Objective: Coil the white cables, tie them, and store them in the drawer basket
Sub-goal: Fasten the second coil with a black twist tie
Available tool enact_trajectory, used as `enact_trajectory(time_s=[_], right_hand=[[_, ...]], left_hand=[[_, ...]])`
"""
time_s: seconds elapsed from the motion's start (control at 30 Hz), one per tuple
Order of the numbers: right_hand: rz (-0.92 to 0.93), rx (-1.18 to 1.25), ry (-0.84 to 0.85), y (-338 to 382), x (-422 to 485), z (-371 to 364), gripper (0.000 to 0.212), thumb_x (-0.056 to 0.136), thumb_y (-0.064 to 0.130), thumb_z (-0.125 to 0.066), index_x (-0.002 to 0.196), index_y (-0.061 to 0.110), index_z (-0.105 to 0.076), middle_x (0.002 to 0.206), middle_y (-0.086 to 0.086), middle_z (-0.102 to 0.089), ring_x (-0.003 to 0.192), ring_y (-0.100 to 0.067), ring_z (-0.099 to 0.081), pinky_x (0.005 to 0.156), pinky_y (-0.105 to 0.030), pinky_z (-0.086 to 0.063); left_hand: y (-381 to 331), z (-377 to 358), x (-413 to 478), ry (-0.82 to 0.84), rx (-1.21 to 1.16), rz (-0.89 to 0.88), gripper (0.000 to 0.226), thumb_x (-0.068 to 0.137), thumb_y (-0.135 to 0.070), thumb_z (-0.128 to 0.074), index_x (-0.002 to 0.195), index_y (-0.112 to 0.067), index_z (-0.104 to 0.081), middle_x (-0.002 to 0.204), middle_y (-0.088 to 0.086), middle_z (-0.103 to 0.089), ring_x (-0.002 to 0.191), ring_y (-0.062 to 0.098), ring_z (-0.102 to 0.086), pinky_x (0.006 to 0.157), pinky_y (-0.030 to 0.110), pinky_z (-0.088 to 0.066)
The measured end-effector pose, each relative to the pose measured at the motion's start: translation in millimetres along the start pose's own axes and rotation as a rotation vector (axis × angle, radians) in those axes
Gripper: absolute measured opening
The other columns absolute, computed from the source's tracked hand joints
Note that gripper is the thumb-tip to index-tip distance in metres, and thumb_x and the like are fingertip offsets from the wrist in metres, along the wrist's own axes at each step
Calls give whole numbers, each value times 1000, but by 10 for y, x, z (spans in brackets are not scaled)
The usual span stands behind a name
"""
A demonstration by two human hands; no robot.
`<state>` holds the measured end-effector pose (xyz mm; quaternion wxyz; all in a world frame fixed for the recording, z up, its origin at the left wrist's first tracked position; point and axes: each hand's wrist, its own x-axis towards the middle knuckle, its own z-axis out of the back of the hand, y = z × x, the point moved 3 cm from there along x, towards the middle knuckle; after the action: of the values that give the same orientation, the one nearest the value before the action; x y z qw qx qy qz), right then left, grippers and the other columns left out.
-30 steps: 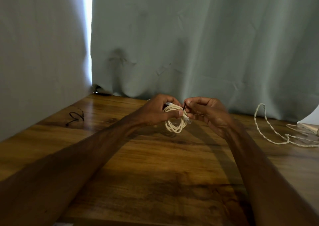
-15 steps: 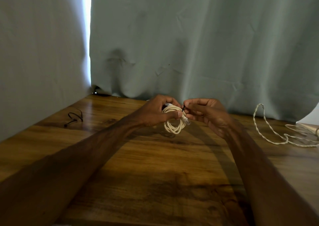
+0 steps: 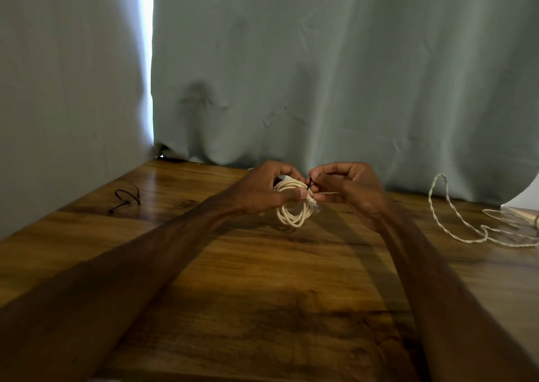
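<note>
The coiled white cable (image 3: pixel 291 208) is gripped by the left hand (image 3: pixel 269 190) so loops stay bunched, while the black tie (image 3: pixel 309 183) at its 1 o'clock is pinched by the right hand (image 3: pixel 348 190), presumably for cinching.

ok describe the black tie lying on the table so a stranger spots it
Look at the wooden table, far left side. The black tie lies there alone: thin, dark and looped, while the coiled cable and the loose cable are pale.

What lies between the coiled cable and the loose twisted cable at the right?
Head view: the right hand, pinching a black tie on the coil, then bare tabletop.
</note>
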<state>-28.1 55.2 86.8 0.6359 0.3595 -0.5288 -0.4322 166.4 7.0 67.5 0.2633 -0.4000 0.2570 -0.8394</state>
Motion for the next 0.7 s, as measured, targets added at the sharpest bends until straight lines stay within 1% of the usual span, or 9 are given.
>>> enact_trajectory(time_s=[0.1, 0.23, 0.33, 0.47, 0.57, 0.7], right_hand=[[36, -34, -12, 22, -3, -9, 13, 90, 5, -73, 101, -1, -76, 90, -21, -77, 79, -24, -74, 71, -31, -65], [95, -94, -16, 34, -5, -30, 11, 91, 1, -72, 100, -3, -75, 87, -21, -77, 76, -26, -75, 69, -33, -65], [125, -107, -20, 41, -4, -28, 12, 90, 0, -72, 101, -5, -74, 88, -20, -77, 77, -27, -76, 69, -33, -65], [152, -124, -4, 48, -11, -26, 14, 89, 3, -74, 101, -3, -75, 89, -17, -78, 82, -28, -77, 70, -34, -65], [152, -130, 11, 49, -14, -29, 16, 88, 4, -75, 102, -4, -74, 92, -17, -78, 85, -31, -77, 70, -33, -65], [144, -131, 19, 56, -14, -30, 18, 86, 3, -77, 103, -4, -75, 93, -15, -79, 85, -30, -78, 70, -32, -64]], left_hand=[[-4, -2, 2, -9, 9, 13, 25, 89, -24, -81, 109, -13, -72, 97, 3, -78, 86, 17, -77, 80, 43, -64], [9, 3, 5, -20, 17, 16, 23, 88, -25, -81, 107, -16, -72, 96, 2, -78, 85, 17, -77, 79, 43, -65], [-1, 6, -8, -27, 7, 9, 21, 88, -25, -81, 106, -16, -72, 94, 3, -78, 83, 17, -77, 79, 44, -64], [-14, 11, -17, -23, -11, 24, 26, 89, -25, -80, 110, -12, -72, 96, 5, -78, 85, 18, -77, 81, 45, -64], [-3, 16, -22, -20, -8, 34, 24, 89, -25, -80, 109, -14, -72, 95, 4, -78, 84, 17, -77, 81, 46, -64], [-10, 8, -28, -19, -5, 30, 23, 89, -24, -80, 107, -14, -71, 95, 4, -78, 84, 18, -77, 79, 46, -64]])
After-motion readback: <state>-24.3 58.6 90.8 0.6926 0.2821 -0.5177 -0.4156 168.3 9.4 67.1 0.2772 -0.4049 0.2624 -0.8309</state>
